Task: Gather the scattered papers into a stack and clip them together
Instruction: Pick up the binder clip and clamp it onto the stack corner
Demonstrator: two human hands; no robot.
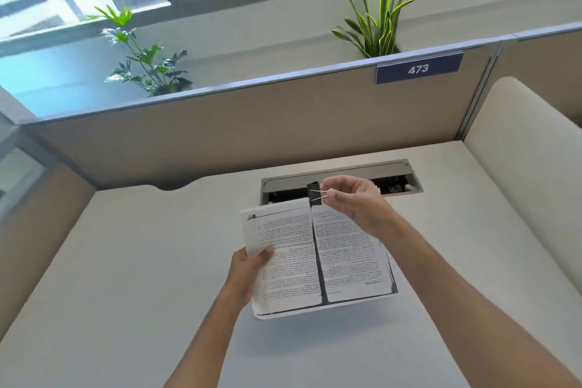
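— Where's the stack of white printed papers?

— Centre of the frame, held above the white desk. The left hand grips its left edge, thumb on top.

— And the black binder clip?

— At the stack's top edge, middle. The right hand pinches its silver wire handles between thumb and fingers.

— Behind it?

— A grey cable tray in the desk, below the beige partition.

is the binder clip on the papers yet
On: the black binder clip sits at the far edge of the printed paper stack, its wire handles pinched by the right hand.
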